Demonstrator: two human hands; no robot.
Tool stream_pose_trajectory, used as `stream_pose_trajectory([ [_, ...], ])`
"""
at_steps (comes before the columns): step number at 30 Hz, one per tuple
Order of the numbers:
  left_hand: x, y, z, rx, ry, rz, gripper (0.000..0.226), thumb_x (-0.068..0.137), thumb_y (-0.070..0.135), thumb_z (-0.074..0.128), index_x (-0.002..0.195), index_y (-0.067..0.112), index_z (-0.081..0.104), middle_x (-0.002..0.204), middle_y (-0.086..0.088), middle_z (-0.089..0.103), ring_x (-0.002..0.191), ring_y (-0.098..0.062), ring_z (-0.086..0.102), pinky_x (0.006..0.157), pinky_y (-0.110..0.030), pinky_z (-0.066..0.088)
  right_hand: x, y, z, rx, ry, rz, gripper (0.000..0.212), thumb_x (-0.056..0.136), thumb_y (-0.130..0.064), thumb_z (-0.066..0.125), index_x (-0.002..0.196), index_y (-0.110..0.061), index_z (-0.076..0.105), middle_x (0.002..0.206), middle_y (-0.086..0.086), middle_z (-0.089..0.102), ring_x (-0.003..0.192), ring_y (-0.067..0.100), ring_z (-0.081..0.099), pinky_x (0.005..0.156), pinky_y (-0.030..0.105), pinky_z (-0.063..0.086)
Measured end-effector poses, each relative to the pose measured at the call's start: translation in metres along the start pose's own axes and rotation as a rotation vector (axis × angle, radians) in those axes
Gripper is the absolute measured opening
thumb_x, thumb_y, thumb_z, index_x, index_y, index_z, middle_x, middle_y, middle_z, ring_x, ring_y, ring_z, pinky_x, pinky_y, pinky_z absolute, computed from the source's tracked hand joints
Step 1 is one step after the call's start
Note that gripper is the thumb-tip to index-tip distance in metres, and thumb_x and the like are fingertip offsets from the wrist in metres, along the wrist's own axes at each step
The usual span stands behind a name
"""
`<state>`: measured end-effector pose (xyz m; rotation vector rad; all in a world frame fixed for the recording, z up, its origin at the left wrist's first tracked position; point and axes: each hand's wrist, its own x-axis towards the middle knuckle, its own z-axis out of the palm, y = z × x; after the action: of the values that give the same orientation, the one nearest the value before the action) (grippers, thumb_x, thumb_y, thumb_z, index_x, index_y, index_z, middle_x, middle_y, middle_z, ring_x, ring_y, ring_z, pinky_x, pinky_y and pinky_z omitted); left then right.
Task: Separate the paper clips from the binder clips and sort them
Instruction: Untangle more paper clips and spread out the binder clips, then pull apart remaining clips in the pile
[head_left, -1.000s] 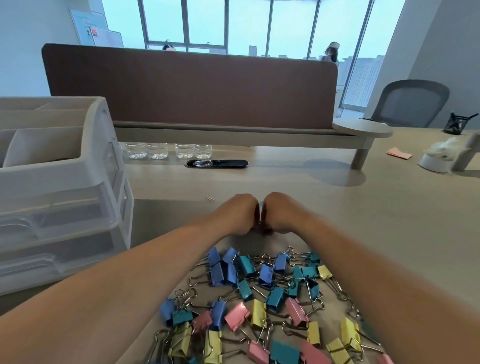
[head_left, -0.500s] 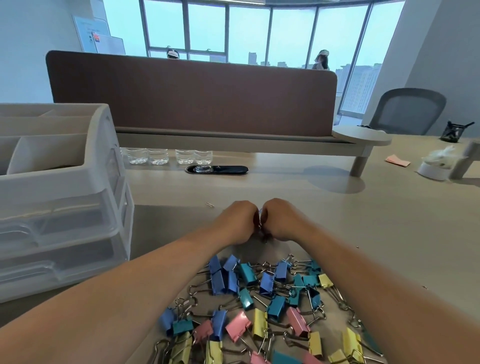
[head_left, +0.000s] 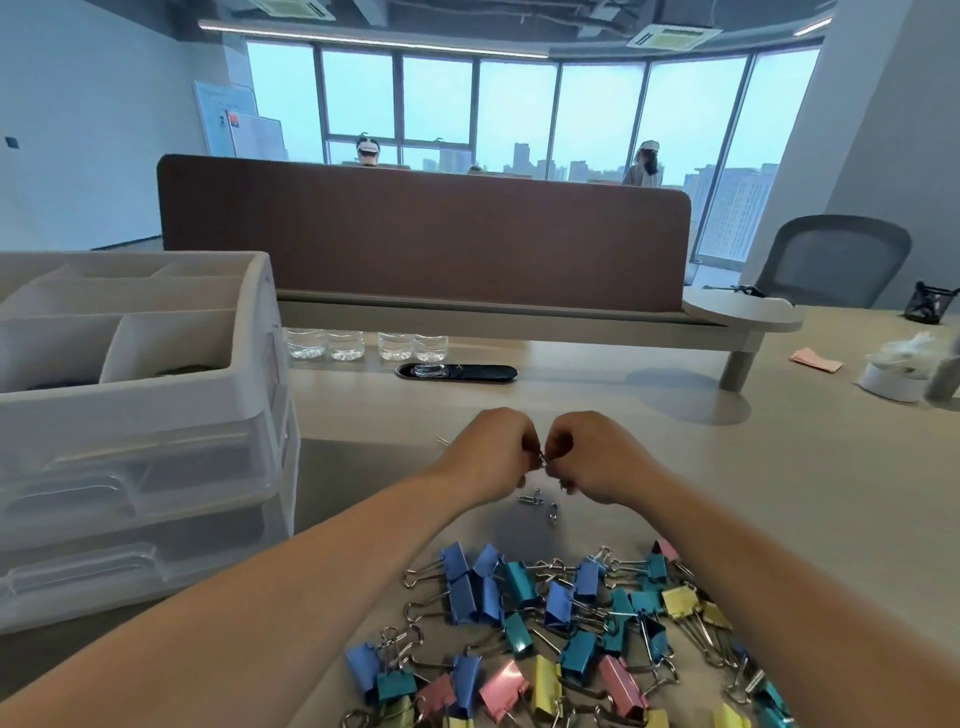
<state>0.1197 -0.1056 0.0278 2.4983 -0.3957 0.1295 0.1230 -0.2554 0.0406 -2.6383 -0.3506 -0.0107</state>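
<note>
A pile of coloured binder clips in blue, teal, yellow and pink lies on the desk near me. Beyond the pile, my left hand and my right hand are held together just above the desk, fingers curled, both pinching small silver paper clips between them. A few loose paper clips lie on the desk just under the hands. One more paper clip lies to the left of my left hand.
A white desk organiser with top compartments and clear drawers stands at the left. Small clear bottles and a black cable slot sit behind my hands. A brown partition closes the back. Tissue holder at far right.
The camera has tilted up, so the clips sit lower in view. My hands have drawn slightly apart, and loose paper clips now show on the desk beneath them.
</note>
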Motion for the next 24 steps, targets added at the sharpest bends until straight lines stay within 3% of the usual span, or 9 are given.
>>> stream_pose_trajectory([
  [6,-0.02,0.012,-0.035,-0.054,0.042,-0.008,0.013,0.091,0.012,0.059,0.082,0.014,0.067,0.066,-0.005,0.069,0.061,-0.018,0.068,0.065,-0.035,0.058,-0.015,-0.025,-0.024,0.024,0.029,-0.094,0.011,0.085,-0.01,0.071,0.08,-0.018,0.064,0.072,-0.001,0.07,0.057,0.006,0.068,0.062,0.022,0.055],
  [12,-0.053,0.026,-0.086,-0.078,0.079,-0.012,0.016,0.087,0.008,0.054,0.077,0.009,0.067,0.067,-0.014,0.07,0.062,-0.027,0.069,0.06,-0.035,0.055,-0.027,-0.073,-0.047,0.074,0.045,-0.145,0.007,0.082,-0.01,0.069,0.079,-0.015,0.067,0.069,0.002,0.071,0.058,0.012,0.069,0.07,0.04,0.06],
  [16,-0.078,0.028,-0.129,-0.068,0.148,-0.037,0.016,0.086,0.009,0.055,0.08,0.006,0.07,0.069,-0.016,0.07,0.055,-0.019,0.062,0.053,-0.026,0.048,-0.031,-0.118,-0.061,0.079,0.034,-0.199,0.005,0.082,-0.012,0.068,0.081,-0.017,0.068,0.068,0.0,0.072,0.059,0.01,0.07,0.072,0.034,0.059],
  [21,-0.105,0.018,-0.19,-0.023,0.229,-0.063,0.013,0.085,0.014,0.059,0.081,0.008,0.07,0.065,-0.012,0.071,0.06,-0.027,0.068,0.061,-0.038,0.057,-0.029,-0.18,-0.073,0.18,0.014,-0.318,0.004,0.083,-0.006,0.069,0.082,-0.009,0.069,0.072,0.008,0.073,0.057,0.015,0.069,0.067,0.035,0.06],
  [24,-0.121,0.007,-0.225,-0.033,0.264,-0.087,0.009,0.086,0.008,0.062,0.081,0.004,0.068,0.063,-0.013,0.068,0.054,-0.022,0.065,0.057,-0.03,0.054,-0.024,-0.217,-0.072,0.208,0.013,-0.376,0.004,0.081,-0.004,0.07,0.082,-0.007,0.069,0.074,0.013,0.073,0.057,0.016,0.068,0.066,0.035,0.059],
])
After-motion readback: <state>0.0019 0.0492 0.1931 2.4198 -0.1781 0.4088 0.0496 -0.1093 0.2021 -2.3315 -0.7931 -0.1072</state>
